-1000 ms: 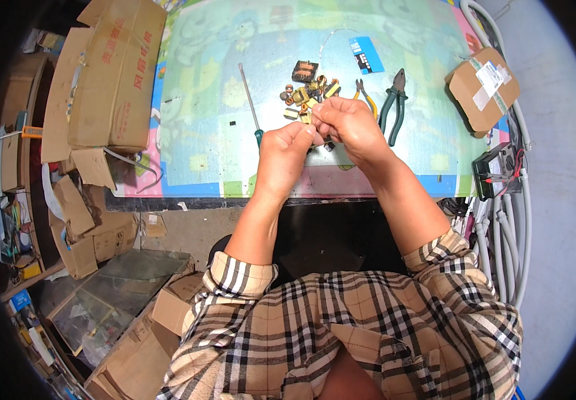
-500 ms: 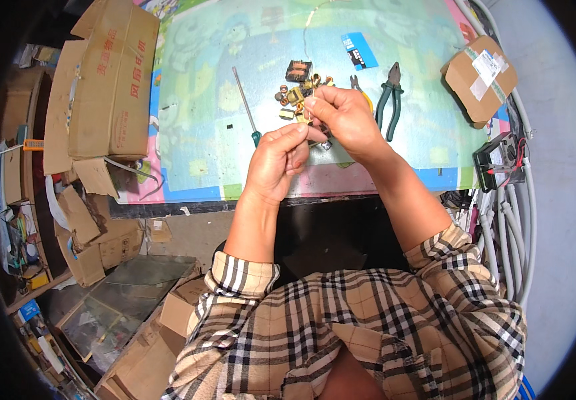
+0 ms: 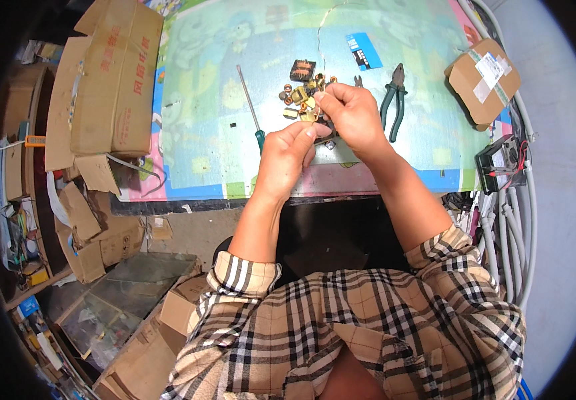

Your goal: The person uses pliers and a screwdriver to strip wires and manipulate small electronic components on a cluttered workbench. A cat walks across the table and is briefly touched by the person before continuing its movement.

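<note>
My left hand [image 3: 285, 157] and my right hand [image 3: 354, 119] work close together above the near side of the table. Both are closed in a pinch. A thin pale strand [image 3: 316, 111] seems to run between the two pinches; its exact kind is too small to tell. Just beyond the fingers lies a pile of small coils and electronic parts [image 3: 299, 97], copper and yellow, partly covered by my hands. A larger black coil with copper windings [image 3: 302, 70] sits at the pile's far side. Beside my right hand are green-handled pliers [image 3: 394, 100] and a partly hidden smaller pair [image 3: 358, 81].
A screwdriver [image 3: 249, 107] lies left of the pile. Farther off are a blue card [image 3: 364, 52] and a thin wire [image 3: 321, 33]. Cardboard boxes stand at the left [image 3: 114, 87] and right [image 3: 481, 83] edges. A meter with red leads [image 3: 498, 167] is at the right edge.
The view has shifted a little, so the table things sit slightly farther right. My hands stay pinched together, with the left wrist turned slightly and its fingers less visible.
</note>
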A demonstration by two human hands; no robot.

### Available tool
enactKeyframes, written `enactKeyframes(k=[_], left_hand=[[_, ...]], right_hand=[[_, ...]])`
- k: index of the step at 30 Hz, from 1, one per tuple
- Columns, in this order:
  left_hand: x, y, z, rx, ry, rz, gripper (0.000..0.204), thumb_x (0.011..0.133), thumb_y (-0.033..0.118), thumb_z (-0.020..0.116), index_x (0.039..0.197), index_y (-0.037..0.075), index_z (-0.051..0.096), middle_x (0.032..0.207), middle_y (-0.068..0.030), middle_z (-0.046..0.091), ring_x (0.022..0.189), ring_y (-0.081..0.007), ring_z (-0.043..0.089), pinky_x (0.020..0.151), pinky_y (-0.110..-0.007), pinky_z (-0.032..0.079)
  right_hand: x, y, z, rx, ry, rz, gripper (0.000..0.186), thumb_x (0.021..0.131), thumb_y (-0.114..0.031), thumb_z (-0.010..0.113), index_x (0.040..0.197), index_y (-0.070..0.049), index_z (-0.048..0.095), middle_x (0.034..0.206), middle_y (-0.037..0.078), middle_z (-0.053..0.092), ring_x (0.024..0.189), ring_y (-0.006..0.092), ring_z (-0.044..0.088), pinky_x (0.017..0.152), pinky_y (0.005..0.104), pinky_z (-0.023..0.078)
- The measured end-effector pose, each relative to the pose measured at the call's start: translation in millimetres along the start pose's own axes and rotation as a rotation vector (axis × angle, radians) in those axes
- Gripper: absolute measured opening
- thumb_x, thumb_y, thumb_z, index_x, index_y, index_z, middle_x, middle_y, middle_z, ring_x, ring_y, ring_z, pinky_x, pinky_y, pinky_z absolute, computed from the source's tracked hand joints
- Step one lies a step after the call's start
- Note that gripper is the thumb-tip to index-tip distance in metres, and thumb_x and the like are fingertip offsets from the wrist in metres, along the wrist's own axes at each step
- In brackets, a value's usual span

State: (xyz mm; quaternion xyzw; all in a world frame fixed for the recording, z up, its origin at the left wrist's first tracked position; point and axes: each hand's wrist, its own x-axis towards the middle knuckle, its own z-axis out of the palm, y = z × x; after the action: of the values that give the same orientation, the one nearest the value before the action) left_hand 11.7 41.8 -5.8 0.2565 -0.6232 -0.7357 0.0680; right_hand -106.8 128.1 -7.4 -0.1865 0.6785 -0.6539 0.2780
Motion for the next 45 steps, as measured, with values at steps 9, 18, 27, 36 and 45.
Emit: enactKeyframes(k=[9, 18, 27, 36, 45], left_hand=[[-2.4, -0.4, 2.5, -0.02, -0.048, 0.087, 0.024, 0.096, 0.015, 0.049, 0.097, -0.003, 0.065, 0.06, 0.0051, 0.045, 0.052, -0.004, 0.033, 0.048, -0.021, 0.025], [3.2, -10.9, 7.5, 0.193, 0.134, 0.066, 0.025, 0.097, 0.015, 0.046, 0.094, 0.002, 0.067, 0.056, 0.0077, 0.04, 0.052, -0.0035, 0.032, 0.048, -0.023, 0.029], [-7.1, 7.6, 5.1, 0.113, -0.086, 0.038, 0.027, 0.097, 0.02, 0.048, 0.094, 0.0, 0.066, 0.052, 0.008, 0.034, 0.048, -0.0035, 0.025, 0.045, -0.022, 0.02], [-3.0, 2.8, -3.5, -0.355, -0.03, -0.166, 0.025, 0.098, 0.022, 0.048, 0.093, 0.0, 0.059, 0.052, 0.0067, 0.033, 0.044, -0.0039, 0.025, 0.041, -0.021, 0.021], [1.2, 4.0, -24.9, -0.928, -0.345, -0.267, 0.019, 0.099, 0.015, 0.04, 0.095, 0.001, 0.052, 0.05, 0.0057, 0.032, 0.039, -0.0053, 0.026, 0.038, -0.021, 0.024]], right_hand=[[6.9, 9.1, -4.6, 0.257, -0.034, 0.141, 0.02, 0.086, -0.013, 0.06, 0.073, 0.001, 0.062, 0.059, 0.002, 0.053, 0.056, 0.0084, 0.048, 0.052, 0.0245, 0.04], [-4.1, -1.9, -0.2, -0.217, 0.171, -0.167, 0.023, 0.087, -0.013, 0.059, 0.07, 0.002, 0.06, 0.056, 0.004, 0.054, 0.05, 0.0084, 0.049, 0.044, 0.0277, 0.039], [12.4, 12.0, -12.3, 0.139, 0.016, 0.099, 0.02, 0.087, -0.015, 0.061, 0.075, 0.002, 0.064, 0.067, 0.003, 0.059, 0.063, 0.0087, 0.05, 0.057, 0.0252, 0.041], [13.0, 1.2, -14.9, 0.158, -0.073, 0.071, 0.017, 0.089, -0.017, 0.062, 0.077, -0.004, 0.062, 0.068, -0.003, 0.055, 0.06, 0.0048, 0.045, 0.053, 0.0201, 0.035], [5.7, 0.2, -8.3, 0.275, -0.378, 0.0, 0.016, 0.085, -0.015, 0.069, 0.088, -0.001, 0.063, 0.068, 0.0, 0.057, 0.057, 0.0057, 0.05, 0.049, 0.0206, 0.041]])
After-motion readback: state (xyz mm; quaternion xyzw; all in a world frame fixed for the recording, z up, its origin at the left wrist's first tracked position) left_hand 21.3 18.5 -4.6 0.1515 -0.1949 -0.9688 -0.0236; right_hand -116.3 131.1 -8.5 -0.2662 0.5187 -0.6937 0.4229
